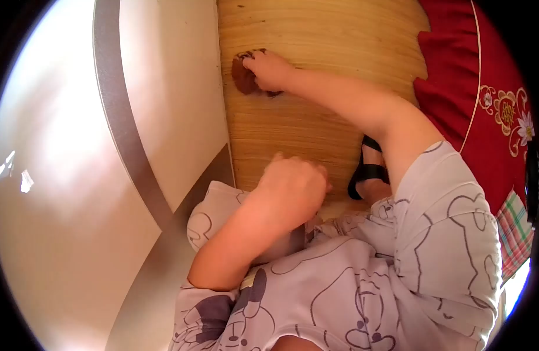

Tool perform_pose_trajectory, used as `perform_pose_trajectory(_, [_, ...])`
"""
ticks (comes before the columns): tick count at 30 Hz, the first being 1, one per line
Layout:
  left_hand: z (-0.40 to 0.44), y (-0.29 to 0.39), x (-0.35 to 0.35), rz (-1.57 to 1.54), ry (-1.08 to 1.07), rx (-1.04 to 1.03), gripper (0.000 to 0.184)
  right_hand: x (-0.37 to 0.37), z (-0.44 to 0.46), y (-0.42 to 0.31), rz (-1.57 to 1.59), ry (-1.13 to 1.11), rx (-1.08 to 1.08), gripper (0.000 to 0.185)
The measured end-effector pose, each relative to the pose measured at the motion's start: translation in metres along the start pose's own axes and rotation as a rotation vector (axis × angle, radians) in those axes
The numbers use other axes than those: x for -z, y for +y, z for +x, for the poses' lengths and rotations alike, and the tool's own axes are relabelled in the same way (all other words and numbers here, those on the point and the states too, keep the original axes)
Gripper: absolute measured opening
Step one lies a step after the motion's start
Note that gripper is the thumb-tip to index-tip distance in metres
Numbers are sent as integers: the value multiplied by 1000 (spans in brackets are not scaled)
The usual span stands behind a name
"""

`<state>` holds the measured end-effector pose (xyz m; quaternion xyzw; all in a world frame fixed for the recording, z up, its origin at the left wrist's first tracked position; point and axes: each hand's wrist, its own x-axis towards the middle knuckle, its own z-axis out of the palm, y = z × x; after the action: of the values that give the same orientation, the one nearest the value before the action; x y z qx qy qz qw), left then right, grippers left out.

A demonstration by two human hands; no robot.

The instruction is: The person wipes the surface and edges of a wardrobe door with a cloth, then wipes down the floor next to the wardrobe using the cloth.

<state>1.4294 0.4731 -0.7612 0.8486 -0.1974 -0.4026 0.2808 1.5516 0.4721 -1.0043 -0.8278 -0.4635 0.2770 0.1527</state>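
My right hand (268, 71) reaches far out to the wooden floor and presses down on a brown cloth (243, 79). The cloth is bunched up, with a darker patterned part by the fingers, and lies near the foot of the white panel. My left hand (295, 184) is bent at the wrist above my knees, its fingers curled in. Whatever may be inside those fingers is hidden from this angle.
A glossy white panel with grey bands (164, 88) stands close on the left. On the right hangs a red embroidered bed cover (456, 64) with a checked fabric (515, 231) below it. My foot in a black sandal (372, 171) rests on the wooden floor (328, 35).
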Motion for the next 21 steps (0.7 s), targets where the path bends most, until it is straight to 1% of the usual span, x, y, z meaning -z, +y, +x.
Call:
perform_pose_trajectory(2, [-8, 9, 7, 353, 129, 171, 19, -4, -5, -17, 738, 64, -288, 58])
perform_pose_trajectory(3, [-12, 13, 11, 344, 131, 179, 19, -13, -10, -36, 736, 52, -283, 58])
perform_pose_trajectory(5, [-18, 21, 23, 143, 330, 16, 19, -53, -17, -73, 1373, 267, -247, 63])
perform_pose_trajectory(7, [-20, 25, 27, 121, 300, 23, 20, -89, -8, -116, 1361, 320, -174, 68])
perform_pose_trajectory(8, [-20, 24, 26, 131, 318, 24, 20, -86, 0, -129, 1359, 318, -179, 68])
perform_pose_trajectory(10, [-23, 20, 22, 137, 330, 29, 20, -75, 13, -146, 1312, 376, -520, 70])
perform_pose_trajectory(12, [-29, 10, 19, 108, 329, 113, 21, -56, 38, -123, 1327, 525, -481, 72])
perform_pose_trajectory(13, [-32, 8, 21, 107, 331, 115, 21, -44, 61, -103, 1394, 568, -490, 71])
perform_pose_trajectory(14, [-36, 8, 24, 121, 303, 159, 21, -26, 83, -82, 1462, 613, -499, 70])
perform_pose_trajectory(15, [-40, 8, 26, 134, 270, 202, 22, 4, 93, -64, 1455, 610, -523, 69])
perform_pose_trajectory(16, [-42, 9, 27, 151, 248, 211, 23, 15, 109, -41, 1428, 670, -343, 76])
perform_pose_trajectory(17, [-43, 9, 28, 147, 245, 214, 23, 19, 119, -36, 1406, 693, -432, 72])
perform_pose_trajectory(19, [-43, 10, 30, 131, 161, 198, 25, 12, 111, -46, 1391, 638, -499, 69])
perform_pose_trajectory(21, [-42, 8, 33, 135, 202, 191, 25, 5, 78, -72, 1313, 536, -511, 67])
